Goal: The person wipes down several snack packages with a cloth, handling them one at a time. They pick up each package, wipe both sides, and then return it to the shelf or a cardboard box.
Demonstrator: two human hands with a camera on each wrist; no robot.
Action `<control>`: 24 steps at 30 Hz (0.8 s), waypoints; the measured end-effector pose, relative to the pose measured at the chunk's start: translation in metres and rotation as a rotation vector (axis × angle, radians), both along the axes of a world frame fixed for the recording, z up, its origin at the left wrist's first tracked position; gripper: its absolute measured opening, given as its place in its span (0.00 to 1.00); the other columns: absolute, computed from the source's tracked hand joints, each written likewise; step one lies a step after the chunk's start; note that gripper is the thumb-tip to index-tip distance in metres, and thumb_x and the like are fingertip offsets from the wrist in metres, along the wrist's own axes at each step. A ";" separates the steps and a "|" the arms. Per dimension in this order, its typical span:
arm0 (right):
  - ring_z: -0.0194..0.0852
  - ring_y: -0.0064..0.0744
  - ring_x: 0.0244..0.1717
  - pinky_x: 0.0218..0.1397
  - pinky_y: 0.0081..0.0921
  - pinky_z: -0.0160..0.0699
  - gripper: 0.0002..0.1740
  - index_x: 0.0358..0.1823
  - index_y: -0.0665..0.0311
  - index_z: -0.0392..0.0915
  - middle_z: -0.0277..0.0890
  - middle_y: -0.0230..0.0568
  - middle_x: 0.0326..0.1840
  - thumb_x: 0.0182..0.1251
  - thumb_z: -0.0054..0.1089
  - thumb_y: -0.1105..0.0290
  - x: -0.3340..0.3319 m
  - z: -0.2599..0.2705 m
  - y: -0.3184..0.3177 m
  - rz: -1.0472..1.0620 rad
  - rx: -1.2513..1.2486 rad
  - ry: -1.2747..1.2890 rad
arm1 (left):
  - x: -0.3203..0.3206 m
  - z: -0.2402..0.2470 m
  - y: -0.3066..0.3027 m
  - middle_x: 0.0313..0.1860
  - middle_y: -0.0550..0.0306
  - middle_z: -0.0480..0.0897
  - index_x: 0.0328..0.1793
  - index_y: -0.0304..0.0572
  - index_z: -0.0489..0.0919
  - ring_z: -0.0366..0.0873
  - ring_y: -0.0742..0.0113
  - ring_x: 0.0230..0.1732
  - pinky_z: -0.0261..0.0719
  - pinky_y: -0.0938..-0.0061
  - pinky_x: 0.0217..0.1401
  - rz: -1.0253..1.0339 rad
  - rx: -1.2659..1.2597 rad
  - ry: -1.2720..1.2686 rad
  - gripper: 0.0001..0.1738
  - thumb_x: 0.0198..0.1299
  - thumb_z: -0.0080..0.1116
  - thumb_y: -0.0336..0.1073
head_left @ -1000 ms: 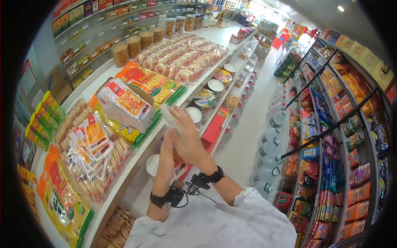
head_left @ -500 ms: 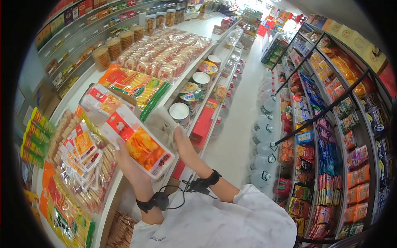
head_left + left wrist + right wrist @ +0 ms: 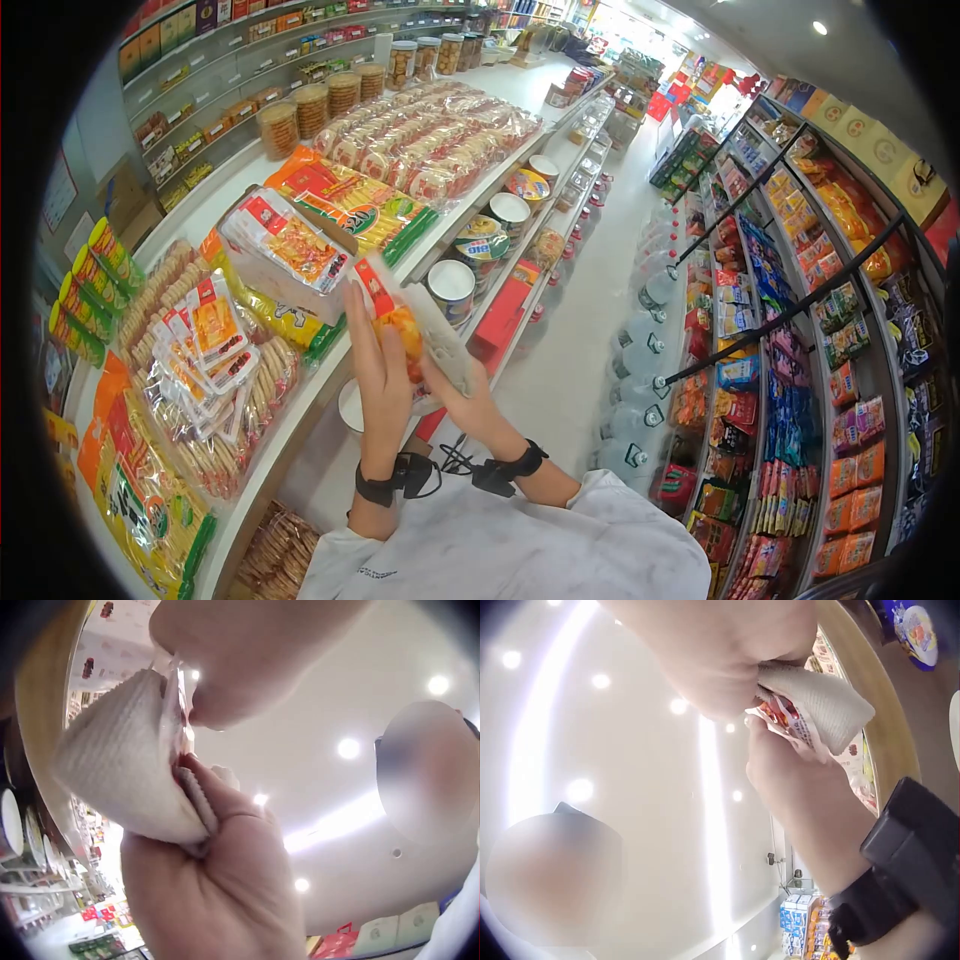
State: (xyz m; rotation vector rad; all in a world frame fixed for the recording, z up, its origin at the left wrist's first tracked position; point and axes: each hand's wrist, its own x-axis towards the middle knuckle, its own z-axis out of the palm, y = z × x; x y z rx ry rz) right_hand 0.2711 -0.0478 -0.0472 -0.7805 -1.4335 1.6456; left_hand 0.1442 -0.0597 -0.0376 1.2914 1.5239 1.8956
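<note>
My left hand (image 3: 378,390) holds a flat food packet (image 3: 374,288), white and red with an orange food picture, tilted up on edge above the counter's front. A pale ribbed cloth (image 3: 445,345) lies along the packet's right face, gripped by my right hand (image 3: 470,402). In the left wrist view the cloth (image 3: 120,761) drapes over the packet's edge, with the right thumb folded onto it. The right wrist view has the left thumb at the packet (image 3: 789,718), beside the cloth (image 3: 831,705). Much of the packet's front is hidden behind the left fingers.
A box (image 3: 275,250) with a similar packet on top stands on the counter, left of my hands. Loose packets (image 3: 200,345) lie on bagged round biscuits. Tubs (image 3: 452,285) line the shelf below; water bottles (image 3: 635,370) stand along the aisle.
The packet first sat between both hands, then was turned with its printed front upward and the cloth at its right edge. Now it is tilted on edge again, cloth against its side.
</note>
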 end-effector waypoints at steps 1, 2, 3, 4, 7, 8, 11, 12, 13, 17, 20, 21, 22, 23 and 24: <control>0.70 0.24 0.63 0.65 0.23 0.67 0.25 0.69 0.69 0.67 0.74 0.39 0.64 0.77 0.54 0.65 0.003 0.008 -0.002 0.100 -0.043 -0.014 | 0.002 -0.019 0.004 0.78 0.48 0.59 0.82 0.39 0.53 0.57 0.57 0.78 0.56 0.64 0.78 -0.087 -0.009 -0.223 0.35 0.77 0.37 0.52; 0.64 0.27 0.68 0.69 0.25 0.61 0.27 0.72 0.70 0.63 0.68 0.41 0.69 0.77 0.52 0.64 0.000 0.015 -0.005 0.150 0.054 0.014 | 0.003 -0.029 0.006 0.76 0.49 0.63 0.81 0.40 0.54 0.61 0.58 0.76 0.59 0.65 0.76 -0.174 -0.020 -0.443 0.37 0.77 0.33 0.57; 0.58 0.30 0.72 0.73 0.27 0.55 0.30 0.74 0.70 0.58 0.62 0.44 0.74 0.78 0.51 0.63 -0.006 0.022 -0.009 0.199 0.151 0.044 | 0.002 -0.035 0.005 0.75 0.50 0.65 0.81 0.41 0.54 0.63 0.59 0.74 0.61 0.67 0.75 -0.247 -0.027 -0.579 0.38 0.77 0.32 0.60; 0.47 0.35 0.78 0.78 0.29 0.44 0.34 0.78 0.71 0.49 0.50 0.45 0.79 0.78 0.49 0.63 -0.011 0.021 -0.008 0.228 0.280 0.047 | 0.002 -0.026 0.002 0.73 0.51 0.68 0.81 0.42 0.55 0.66 0.60 0.72 0.64 0.68 0.73 -0.310 -0.037 -0.719 0.39 0.77 0.30 0.62; 0.37 0.42 0.83 0.82 0.34 0.33 0.39 0.80 0.72 0.41 0.41 0.50 0.84 0.77 0.48 0.63 -0.021 0.031 0.004 0.112 0.635 -0.017 | 0.003 -0.008 -0.013 0.73 0.53 0.67 0.82 0.42 0.51 0.65 0.63 0.72 0.63 0.71 0.73 -0.480 -0.081 -0.791 0.38 0.77 0.30 0.60; 0.37 0.43 0.83 0.82 0.34 0.33 0.39 0.80 0.72 0.41 0.42 0.51 0.84 0.77 0.48 0.63 -0.023 0.035 0.009 0.042 0.744 -0.056 | -0.002 -0.015 -0.016 0.76 0.53 0.62 0.83 0.41 0.49 0.60 0.63 0.75 0.58 0.70 0.76 -0.550 -0.115 -0.742 0.37 0.79 0.29 0.57; 0.39 0.40 0.83 0.82 0.33 0.35 0.38 0.80 0.73 0.43 0.44 0.51 0.83 0.78 0.47 0.63 -0.027 0.043 0.027 0.001 0.617 0.040 | 0.001 -0.020 -0.016 0.79 0.51 0.57 0.83 0.38 0.47 0.55 0.62 0.78 0.52 0.71 0.79 -0.619 -0.160 -0.598 0.35 0.80 0.29 0.53; 0.39 0.39 0.83 0.82 0.33 0.35 0.37 0.79 0.74 0.45 0.45 0.50 0.83 0.79 0.46 0.62 -0.026 0.045 0.030 0.023 0.462 0.063 | 0.002 -0.019 -0.014 0.79 0.51 0.57 0.83 0.38 0.47 0.55 0.62 0.78 0.52 0.71 0.79 -0.618 -0.162 -0.550 0.35 0.80 0.29 0.53; 0.40 0.39 0.82 0.82 0.32 0.36 0.36 0.79 0.74 0.46 0.46 0.50 0.82 0.79 0.46 0.62 -0.023 0.046 0.033 0.045 0.307 0.084 | -0.001 -0.018 -0.012 0.82 0.48 0.52 0.83 0.37 0.45 0.50 0.60 0.80 0.49 0.67 0.80 -0.675 -0.103 -0.383 0.37 0.79 0.31 0.54; 0.47 0.36 0.80 0.80 0.29 0.43 0.35 0.78 0.74 0.49 0.52 0.47 0.80 0.81 0.45 0.58 -0.028 0.040 0.025 0.079 0.225 0.060 | 0.026 -0.011 -0.013 0.83 0.49 0.49 0.84 0.40 0.43 0.48 0.58 0.82 0.47 0.61 0.81 -0.396 0.075 -0.395 0.42 0.76 0.30 0.62; 0.52 0.34 0.76 0.77 0.28 0.49 0.36 0.78 0.73 0.50 0.57 0.45 0.76 0.79 0.49 0.59 -0.017 0.033 0.003 0.272 0.020 -0.010 | 0.025 0.012 -0.011 0.85 0.45 0.42 0.84 0.35 0.40 0.40 0.56 0.84 0.38 0.61 0.83 -0.059 0.215 -0.111 0.41 0.78 0.30 0.57; 0.55 0.32 0.73 0.75 0.28 0.52 0.35 0.77 0.72 0.51 0.60 0.44 0.74 0.79 0.50 0.60 -0.014 0.032 0.000 0.339 0.035 -0.025 | 0.018 0.019 -0.012 0.85 0.44 0.42 0.84 0.34 0.40 0.40 0.55 0.84 0.38 0.61 0.83 0.023 0.206 -0.041 0.41 0.78 0.29 0.56; 0.57 0.31 0.71 0.74 0.27 0.55 0.35 0.77 0.71 0.52 0.62 0.43 0.72 0.78 0.52 0.61 -0.012 0.031 -0.002 0.406 0.051 -0.039 | 0.011 0.022 -0.012 0.85 0.44 0.42 0.84 0.34 0.40 0.40 0.54 0.84 0.37 0.61 0.83 0.106 0.195 0.028 0.40 0.78 0.29 0.56; 0.60 0.29 0.68 0.71 0.27 0.59 0.34 0.76 0.71 0.55 0.65 0.41 0.69 0.77 0.54 0.62 -0.012 0.031 -0.004 0.452 0.219 -0.048 | 0.000 0.019 -0.007 0.85 0.45 0.43 0.84 0.35 0.41 0.41 0.54 0.84 0.39 0.62 0.83 0.117 0.228 -0.002 0.39 0.78 0.30 0.55; 0.62 0.27 0.64 0.68 0.26 0.62 0.32 0.74 0.70 0.58 0.68 0.40 0.65 0.76 0.56 0.63 -0.011 0.030 -0.005 0.451 0.286 -0.057 | -0.012 0.016 -0.002 0.84 0.45 0.44 0.84 0.35 0.42 0.41 0.55 0.84 0.40 0.62 0.83 0.130 0.261 -0.033 0.39 0.79 0.30 0.54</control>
